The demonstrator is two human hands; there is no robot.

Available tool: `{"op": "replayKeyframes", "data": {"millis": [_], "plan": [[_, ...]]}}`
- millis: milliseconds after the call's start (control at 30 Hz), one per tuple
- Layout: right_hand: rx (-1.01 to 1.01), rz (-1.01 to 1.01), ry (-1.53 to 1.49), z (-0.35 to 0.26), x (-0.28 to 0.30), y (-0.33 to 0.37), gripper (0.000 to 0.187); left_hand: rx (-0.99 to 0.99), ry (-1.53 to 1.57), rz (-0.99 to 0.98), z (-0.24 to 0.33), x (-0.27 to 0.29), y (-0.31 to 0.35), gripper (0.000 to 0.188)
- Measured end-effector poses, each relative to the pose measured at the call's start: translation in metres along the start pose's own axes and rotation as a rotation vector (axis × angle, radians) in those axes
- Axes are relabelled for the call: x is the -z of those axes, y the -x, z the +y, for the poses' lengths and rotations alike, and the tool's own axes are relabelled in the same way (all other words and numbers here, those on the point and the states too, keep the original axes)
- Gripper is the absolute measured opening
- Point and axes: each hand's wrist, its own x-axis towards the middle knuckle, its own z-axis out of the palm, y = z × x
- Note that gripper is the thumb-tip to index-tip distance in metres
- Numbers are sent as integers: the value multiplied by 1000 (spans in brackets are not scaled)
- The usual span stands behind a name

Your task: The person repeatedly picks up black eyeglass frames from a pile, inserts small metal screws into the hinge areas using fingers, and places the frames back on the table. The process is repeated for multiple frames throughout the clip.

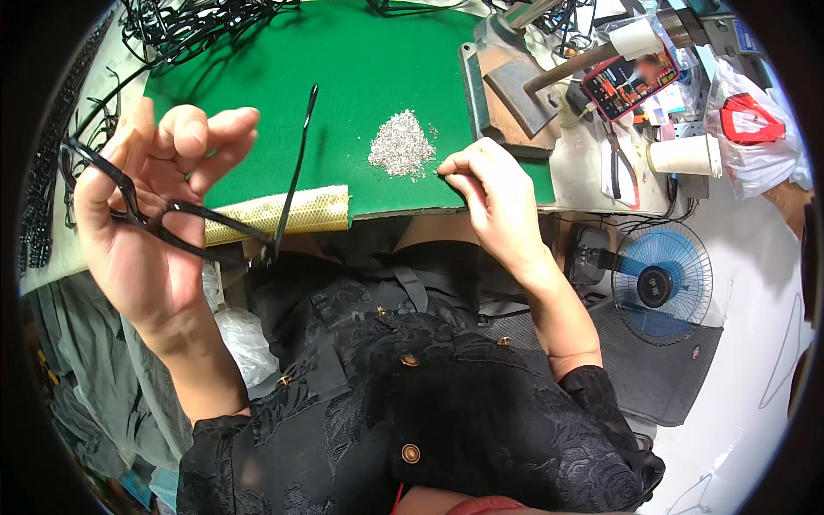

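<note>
My left hand [153, 219] is raised at the left, its fingers curled round a black eyeglass frame [294, 172]. One temple of the frame stands out to the right over the green mat [257, 112]; the other is partly hidden by the hand. On the mat lies a heap of tiny silvery metal pieces [402, 148], too small to make out singly. Just right of that heap, near the mat's front edge, my right hand [502, 197] has thumb and forefinger pinched together. A small dark speck shows at the fingertips, but I cannot tell what it is.
A metal bench tool on a block [519, 94] stands beyond my right hand. Beside it are a phone [631, 86], pliers [614, 159] and a white cup [687, 157]. Tangled black frames [197, 30] lie far left. A yellow honeycomb-patterned roll [318, 209] edges the mat; a fan [661, 283] stands lower right.
</note>
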Motion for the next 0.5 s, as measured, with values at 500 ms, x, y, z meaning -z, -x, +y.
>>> {"op": "replayKeyframes", "data": {"millis": [500], "plan": [[-27,-7,-18,5,0,0,11,119,-137,-72,-2,-55,1,23]]}}
